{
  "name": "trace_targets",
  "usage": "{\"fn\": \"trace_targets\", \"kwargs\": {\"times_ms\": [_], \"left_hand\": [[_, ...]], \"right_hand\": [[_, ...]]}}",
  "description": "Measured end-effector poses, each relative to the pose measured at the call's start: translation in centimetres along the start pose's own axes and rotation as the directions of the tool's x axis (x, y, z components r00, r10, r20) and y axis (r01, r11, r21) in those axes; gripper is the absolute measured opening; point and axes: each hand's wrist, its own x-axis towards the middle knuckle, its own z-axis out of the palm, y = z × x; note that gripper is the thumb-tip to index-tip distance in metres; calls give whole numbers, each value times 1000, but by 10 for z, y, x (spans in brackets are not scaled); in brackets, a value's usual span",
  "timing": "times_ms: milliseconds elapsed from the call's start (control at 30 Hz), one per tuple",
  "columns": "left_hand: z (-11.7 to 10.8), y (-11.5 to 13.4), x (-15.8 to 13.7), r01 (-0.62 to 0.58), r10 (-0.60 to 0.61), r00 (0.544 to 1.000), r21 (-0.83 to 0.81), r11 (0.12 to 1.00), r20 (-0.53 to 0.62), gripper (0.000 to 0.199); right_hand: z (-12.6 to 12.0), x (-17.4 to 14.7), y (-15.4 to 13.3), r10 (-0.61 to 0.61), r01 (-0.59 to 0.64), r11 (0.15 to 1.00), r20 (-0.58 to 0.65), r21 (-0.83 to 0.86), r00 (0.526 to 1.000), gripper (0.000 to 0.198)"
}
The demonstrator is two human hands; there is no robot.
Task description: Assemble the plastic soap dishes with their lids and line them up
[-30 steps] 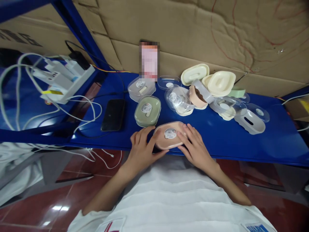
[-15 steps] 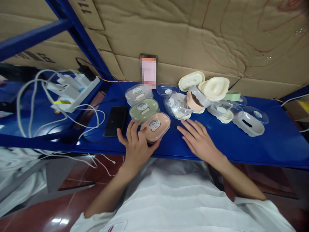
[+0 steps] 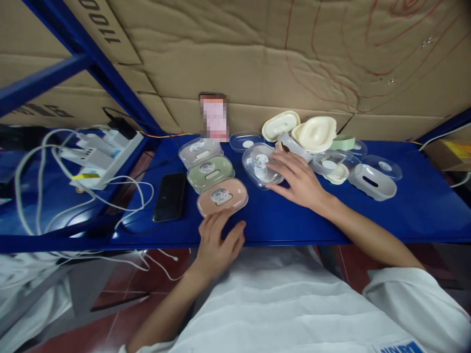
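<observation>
My left hand [image 3: 220, 240] is at the front of the blue shelf, thumb apart from its loosely bent fingers and nothing held. Just beyond its fingertips lies a peach soap box [image 3: 230, 191] with a clear lid and a round label. Behind that, a green soap box [image 3: 217, 179] and a grey one [image 3: 191, 153] stand in a slanting row. Over a clear lid [image 3: 255, 164] with a round label, my right hand [image 3: 300, 181] reaches with spread fingers. Its fingers hide part of the lid and of a peach piece [image 3: 281, 147] behind; contact with the lid is unclear.
Cream trays [image 3: 317, 134] and clear lids lie heaped at the back right, beside a green piece [image 3: 343, 142]. A grey slotted tray [image 3: 373, 183] is farther right. On the left are a black phone [image 3: 169, 197] and a power strip [image 3: 110, 162] with white cables. Another phone [image 3: 214, 117] leans on cardboard.
My left hand has let go of the peach box and drawn back toward the front edge. My right hand has moved forward over the clear lid. The camera view has shifted slightly.
</observation>
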Motion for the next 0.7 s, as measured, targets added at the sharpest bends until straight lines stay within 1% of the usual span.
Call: {"fn": "trace_targets", "kwargs": {"times_ms": [33,67,100,167,233,300,333,367,433,500,567,633,700], "left_hand": [[1,3,1,-52,52,999,-39,998,4,58],[2,5,3,-86,88,996,-71,994,20,59],[3,8,6,-107,112,992,-96,990,50,59],[8,12,11,-134,152,976,-121,984,158,58],[14,14,16,-187,217,931,-128,974,292,54],[19,15,19,-230,264,886,-134,964,382,49],[20,14,19,-236,274,872,-142,961,405,46],[21,13,19,-231,274,868,-151,961,413,44],[20,11,18,-204,256,878,-168,965,405,41],[17,9,16,-171,230,894,-181,968,385,38],[16,8,15,-146,209,903,-189,971,374,39],[15,7,13,-137,202,907,-194,971,370,40],[16,6,12,-131,195,911,-195,972,363,40]], "right_hand": [[-9,-14,-4,-23,23,998,-10,51,1000,51],[-17,-29,-10,-45,45,993,6,108,999,52],[-25,-44,-16,-65,56,984,48,169,997,54],[-33,-73,-27,-82,35,965,170,261,982,56],[-35,-94,-32,-65,-15,960,274,281,960,54],[-33,-103,-27,-10,-69,967,307,246,952,51],[-31,-103,-21,37,-102,972,292,210,956,50],[-29,-99,-15,92,-138,977,261,164,961,49],[-24,-83,0,207,-218,975,176,48,962,49],[-17,-61,13,290,-285,956,98,-62,952,52],[-9,-38,23,351,-339,931,71,-137,934,58],[-4,-18,31,396,-379,911,83,-164,915,53],[-3,-4,40,419,-409,905,78,-114,905,39]]}}
